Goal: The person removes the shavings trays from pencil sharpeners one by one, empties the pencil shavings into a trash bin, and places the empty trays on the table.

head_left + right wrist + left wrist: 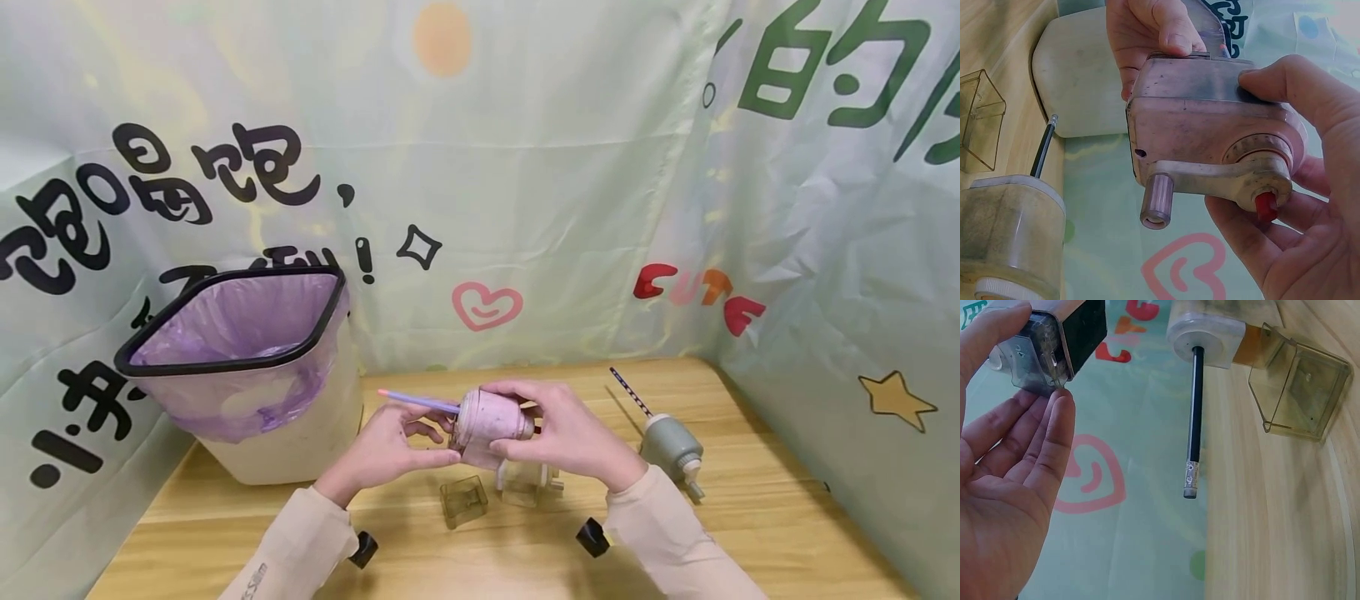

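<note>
"Okay, so looking at what here, and where?"

"At a pink sharpener (491, 417), held in midair above the table (420, 571). Crank (1210, 178) at the right end, purple pencil (412, 402) sticking out to the left, past a clear end (1029, 359)."

"Anything likely to go wrong?"

"Maybe. Could get dropped if gripped too loosely with the left hand (386, 446) or right hand (562, 433). Could also snap a lead if knocked or bent sideways with that much pencil jutting out. Plus, noticing what looks like a dark gap (1088, 337) beside the clear end: might spill shavings if tipped, though can't tell if loaded."

"And with the 2 hands?"

"Right: wrapped round the body near the crank, thumb on 1 face, fingers curled beneath. Left: pinching the clear end between thumb and fingertips, not bunched up tight. Can't tell how firmly."

"And further out?"

"Just below on the table, a clear sharpener (522, 483) with a black pencil (1195, 419) in it, plus a yellowish see-through box (463, 502) beside it. Over to the right, a grey sharpener (669, 442) with a striped pencil (632, 392). Off left, a bin (277, 462) with a purple liner (232, 308)."
</note>
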Demonstrator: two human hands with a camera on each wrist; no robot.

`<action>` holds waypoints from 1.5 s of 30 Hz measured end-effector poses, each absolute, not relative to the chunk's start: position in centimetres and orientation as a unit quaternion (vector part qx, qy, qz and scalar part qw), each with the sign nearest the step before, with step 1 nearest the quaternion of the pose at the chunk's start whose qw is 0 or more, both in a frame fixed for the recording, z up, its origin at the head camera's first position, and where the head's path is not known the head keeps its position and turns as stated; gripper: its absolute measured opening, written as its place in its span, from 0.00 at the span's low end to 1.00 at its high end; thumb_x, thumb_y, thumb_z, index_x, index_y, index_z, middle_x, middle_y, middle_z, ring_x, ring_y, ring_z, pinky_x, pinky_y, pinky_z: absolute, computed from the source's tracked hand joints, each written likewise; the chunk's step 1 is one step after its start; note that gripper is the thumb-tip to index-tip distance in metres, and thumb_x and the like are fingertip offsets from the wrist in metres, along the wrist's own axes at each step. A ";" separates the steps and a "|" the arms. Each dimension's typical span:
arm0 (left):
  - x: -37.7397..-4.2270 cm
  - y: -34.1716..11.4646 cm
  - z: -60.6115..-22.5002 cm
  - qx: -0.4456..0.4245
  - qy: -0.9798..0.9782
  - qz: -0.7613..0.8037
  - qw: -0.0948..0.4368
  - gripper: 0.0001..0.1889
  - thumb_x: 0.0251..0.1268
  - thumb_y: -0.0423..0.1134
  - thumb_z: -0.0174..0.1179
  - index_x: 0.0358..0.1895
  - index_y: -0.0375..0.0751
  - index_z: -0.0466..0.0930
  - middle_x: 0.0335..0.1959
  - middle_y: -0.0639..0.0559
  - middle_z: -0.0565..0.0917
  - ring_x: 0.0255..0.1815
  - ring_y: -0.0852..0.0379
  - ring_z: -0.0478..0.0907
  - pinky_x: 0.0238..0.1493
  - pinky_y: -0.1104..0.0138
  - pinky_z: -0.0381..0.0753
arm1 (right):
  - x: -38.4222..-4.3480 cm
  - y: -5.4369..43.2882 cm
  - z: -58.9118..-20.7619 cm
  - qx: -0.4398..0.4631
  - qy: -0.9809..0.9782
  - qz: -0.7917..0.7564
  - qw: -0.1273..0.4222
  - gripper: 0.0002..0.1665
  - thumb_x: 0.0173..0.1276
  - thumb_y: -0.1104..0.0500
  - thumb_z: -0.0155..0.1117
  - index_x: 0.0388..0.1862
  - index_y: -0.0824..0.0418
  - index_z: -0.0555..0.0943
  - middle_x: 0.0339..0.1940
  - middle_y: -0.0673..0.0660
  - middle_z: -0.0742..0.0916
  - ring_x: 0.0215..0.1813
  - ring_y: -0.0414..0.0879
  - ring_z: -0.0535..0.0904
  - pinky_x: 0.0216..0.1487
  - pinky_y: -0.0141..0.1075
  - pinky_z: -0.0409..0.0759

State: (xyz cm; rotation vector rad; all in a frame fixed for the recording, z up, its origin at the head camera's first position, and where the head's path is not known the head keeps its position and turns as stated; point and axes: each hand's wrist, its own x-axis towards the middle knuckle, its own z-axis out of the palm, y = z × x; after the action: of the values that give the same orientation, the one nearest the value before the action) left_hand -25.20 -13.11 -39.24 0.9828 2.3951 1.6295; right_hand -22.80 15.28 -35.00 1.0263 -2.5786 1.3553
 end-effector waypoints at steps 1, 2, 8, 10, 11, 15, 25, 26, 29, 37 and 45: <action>-25.3 -13.1 -39.2 0.321 0.782 0.533 0.041 0.28 0.59 0.37 0.82 0.64 0.42 0.86 0.51 0.46 0.89 0.52 0.53 0.86 0.55 0.57 0.92 | -22.8 15.3 -35.0 0.333 -0.835 0.438 0.028 0.36 0.63 0.58 0.81 0.71 0.57 0.81 0.61 0.54 0.90 0.50 0.42 0.87 0.56 0.36 0.90; -25.3 -13.1 -39.2 0.321 0.781 0.534 0.041 0.28 0.59 0.37 0.82 0.64 0.42 0.86 0.51 0.46 0.89 0.52 0.54 0.86 0.55 0.58 0.92 | -22.9 15.3 -34.9 0.333 -0.835 0.438 0.028 0.36 0.63 0.58 0.81 0.71 0.57 0.81 0.61 0.54 0.90 0.50 0.42 0.87 0.56 0.36 0.90; -25.3 -13.1 -39.2 0.314 0.781 0.538 0.042 0.28 0.58 0.37 0.82 0.63 0.42 0.86 0.51 0.47 0.89 0.53 0.54 0.86 0.56 0.60 0.91 | -23.0 15.3 -34.9 0.334 -0.835 0.437 0.028 0.36 0.64 0.56 0.81 0.71 0.57 0.81 0.61 0.53 0.90 0.51 0.42 0.87 0.57 0.36 0.90; -25.2 -13.2 -39.1 0.311 0.781 0.540 0.042 0.28 0.58 0.36 0.82 0.63 0.42 0.86 0.51 0.46 0.89 0.53 0.51 0.86 0.56 0.61 0.91 | -23.0 15.3 -34.9 0.334 -0.836 0.435 0.029 0.36 0.64 0.56 0.81 0.71 0.56 0.81 0.61 0.53 0.90 0.51 0.42 0.87 0.56 0.36 0.90; -25.1 -13.2 -39.1 0.309 0.782 0.540 0.041 0.27 0.58 0.36 0.82 0.63 0.42 0.86 0.51 0.46 0.89 0.54 0.50 0.86 0.56 0.62 0.91 | -23.0 15.3 -34.9 0.335 -0.836 0.435 0.029 0.36 0.64 0.56 0.81 0.71 0.56 0.81 0.61 0.53 0.90 0.51 0.41 0.87 0.57 0.36 0.90; -25.1 -13.3 -39.1 0.305 0.781 0.544 0.037 0.27 0.58 0.35 0.82 0.62 0.41 0.86 0.50 0.46 0.88 0.54 0.46 0.86 0.57 0.59 0.91 | -23.1 15.3 -34.8 0.336 -0.835 0.435 0.030 0.36 0.64 0.56 0.81 0.71 0.56 0.81 0.61 0.52 0.90 0.51 0.41 0.87 0.57 0.36 0.90; -25.2 -13.4 -39.2 0.305 0.778 0.548 0.026 0.27 0.57 0.33 0.81 0.62 0.40 0.86 0.51 0.44 0.88 0.53 0.55 0.85 0.57 0.60 0.91 | -23.1 15.5 -34.8 0.332 -0.839 0.429 0.035 0.36 0.63 0.57 0.81 0.71 0.57 0.81 0.61 0.53 0.90 0.51 0.41 0.87 0.57 0.36 0.90; -25.2 -13.5 -39.3 0.306 0.778 0.547 0.025 0.28 0.57 0.33 0.81 0.62 0.40 0.86 0.51 0.44 0.88 0.53 0.55 0.85 0.57 0.61 0.91 | -23.1 15.5 -34.8 0.332 -0.839 0.430 0.035 0.36 0.63 0.57 0.81 0.71 0.57 0.81 0.61 0.53 0.90 0.51 0.41 0.87 0.56 0.36 0.90; -25.3 -13.5 -39.3 0.308 0.779 0.546 0.022 0.27 0.57 0.34 0.81 0.62 0.41 0.87 0.51 0.44 0.89 0.54 0.54 0.85 0.57 0.62 0.91 | -23.1 15.6 -34.8 0.332 -0.839 0.431 0.033 0.36 0.63 0.57 0.81 0.71 0.57 0.81 0.60 0.53 0.90 0.50 0.41 0.87 0.56 0.36 0.90; -25.6 -13.7 -39.5 0.298 0.783 0.545 0.007 0.26 0.58 0.35 0.81 0.60 0.34 0.86 0.51 0.42 0.89 0.53 0.58 0.86 0.59 0.57 0.90 | -23.2 16.7 -34.4 0.310 -0.846 0.432 0.034 0.36 0.63 0.58 0.82 0.70 0.55 0.82 0.62 0.53 0.90 0.51 0.42 0.87 0.56 0.36 0.90; -25.6 -14.6 -39.6 0.281 0.787 0.550 -0.004 0.29 0.59 0.35 0.81 0.64 0.33 0.83 0.54 0.41 0.89 0.54 0.58 0.86 0.59 0.57 0.90 | -23.6 17.7 -34.6 0.298 -0.854 0.424 0.044 0.36 0.63 0.55 0.83 0.71 0.53 0.82 0.63 0.53 0.89 0.51 0.43 0.86 0.55 0.35 0.90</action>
State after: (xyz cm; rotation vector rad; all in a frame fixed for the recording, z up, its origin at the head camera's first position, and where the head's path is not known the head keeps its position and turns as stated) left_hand -25.57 -14.58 -39.64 0.8840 2.4782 1.7312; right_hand -23.60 17.72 -34.58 0.9109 -2.6100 1.2956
